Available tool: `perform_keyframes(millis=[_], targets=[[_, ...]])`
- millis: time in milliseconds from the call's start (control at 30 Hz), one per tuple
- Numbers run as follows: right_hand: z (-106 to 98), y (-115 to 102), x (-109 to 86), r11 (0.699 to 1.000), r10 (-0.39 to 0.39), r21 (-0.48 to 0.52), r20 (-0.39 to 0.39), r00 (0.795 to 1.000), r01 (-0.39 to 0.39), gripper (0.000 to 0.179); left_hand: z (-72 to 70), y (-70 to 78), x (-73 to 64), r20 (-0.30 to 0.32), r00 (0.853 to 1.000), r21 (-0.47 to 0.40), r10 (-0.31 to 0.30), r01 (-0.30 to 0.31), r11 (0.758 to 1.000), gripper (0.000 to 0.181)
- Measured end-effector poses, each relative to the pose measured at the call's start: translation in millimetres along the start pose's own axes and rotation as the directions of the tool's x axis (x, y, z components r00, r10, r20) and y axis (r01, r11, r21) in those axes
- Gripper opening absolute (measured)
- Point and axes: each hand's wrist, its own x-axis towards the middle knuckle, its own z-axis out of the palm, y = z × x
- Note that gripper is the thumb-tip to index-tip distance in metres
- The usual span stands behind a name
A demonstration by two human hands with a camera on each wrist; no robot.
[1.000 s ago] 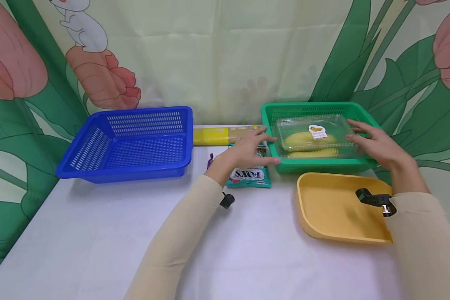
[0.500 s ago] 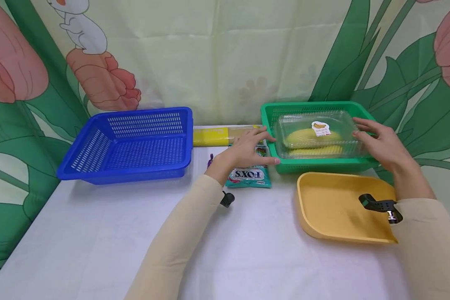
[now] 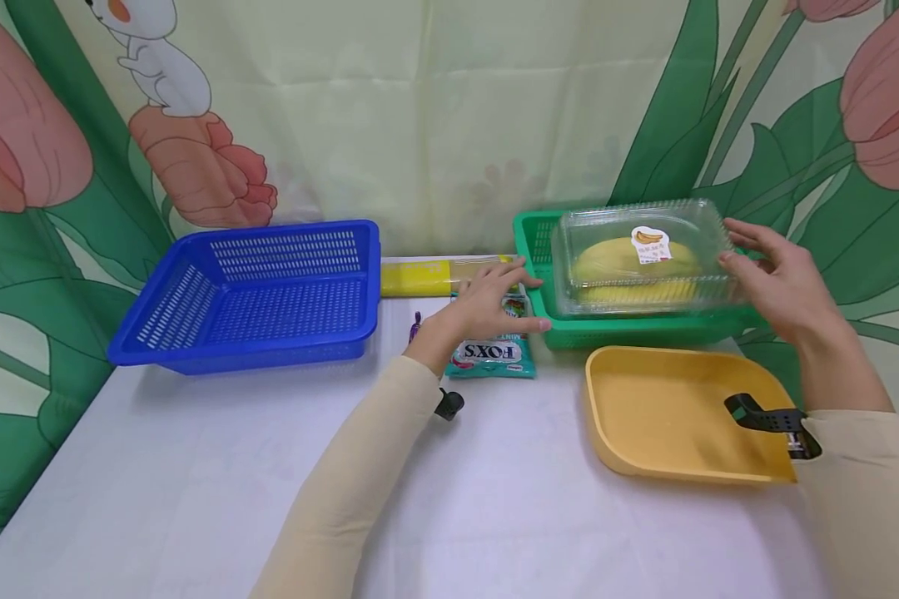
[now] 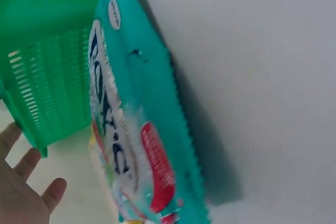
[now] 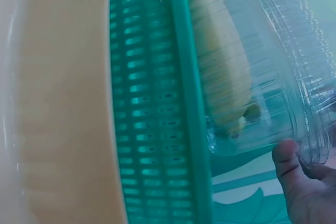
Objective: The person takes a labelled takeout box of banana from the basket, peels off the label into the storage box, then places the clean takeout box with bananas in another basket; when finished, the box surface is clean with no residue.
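Observation:
A clear plastic clamshell box [image 3: 697, 225] with yellow bananas [image 3: 607, 258] inside has a banana label on its lid. My right hand [image 3: 782, 287] pinches its right end, with the thumb against the side in the right wrist view. The box sits raised and tilted over the green basket [image 3: 644, 337], its right end higher. At the basket's left rim, the fingertips of my left hand [image 3: 479, 306] rest with fingers loosely extended. Under that hand lies a teal Fox's candy bag [image 3: 494, 366], partly covered by it. What the basket holds beneath the box is hidden.
A blue basket [image 3: 292, 304] stands at the left. Between the baskets lie a yellow and clear packet [image 3: 415, 279] and a small purple-wrapped item [image 3: 415, 324]. A yellow tray [image 3: 682, 416] sits in front of the green basket, under the right forearm.
My right hand has lifted the box's right end up out of the green basket, and the box has tilted and risen. The left hand has stayed at the basket's rim.

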Motion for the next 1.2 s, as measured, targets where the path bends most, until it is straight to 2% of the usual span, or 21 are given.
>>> perform_keyframes(millis=[200, 367, 500, 700, 1033, 1200], targets=[[-4, -11, -6.3, 0.994, -0.009, 0.105, -0.043, 0.999, 0.014, 0.053, 5.6, -2.3, -2.2, -0.009, 1.000, -0.072, -0.003, 0.002, 0.997, 0.071], [-3, -20, -8.6, 0.993, -0.002, 0.117, -0.047, 0.999, 0.007, 0.053, 6.4, -4.0, -2.7, -0.016, 1.000, -0.105, 0.003, -0.004, 0.994, 0.070], [-1, -26, -10.8, 0.991, 0.009, 0.135, -0.040, 0.999, -0.003, 0.052, 7.0, -5.4, -2.7, -0.004, 0.999, -0.135, 0.037, -0.037, 0.990, 0.069], [0, -34, -12.6, 0.989, 0.005, 0.148, -0.024, 1.000, -0.001, 0.051, 6.3, -5.6, -3.3, 0.020, 0.999, -0.083, 0.041, -0.039, 0.996, 0.073], [11, -51, -11.8, 0.977, -0.066, 0.204, -0.002, 0.998, 0.065, 0.050, -14.3, -7.6, -17.0, 0.092, 0.996, -0.121, -0.002, 0.013, 0.993, 0.079], [19, -58, -14.2, 0.977, -0.098, 0.192, 0.007, 0.995, 0.095, 0.050, -25.7, -18.2, -27.2, 0.070, 0.998, -0.082, 0.000, 0.006, 0.997, 0.070]])
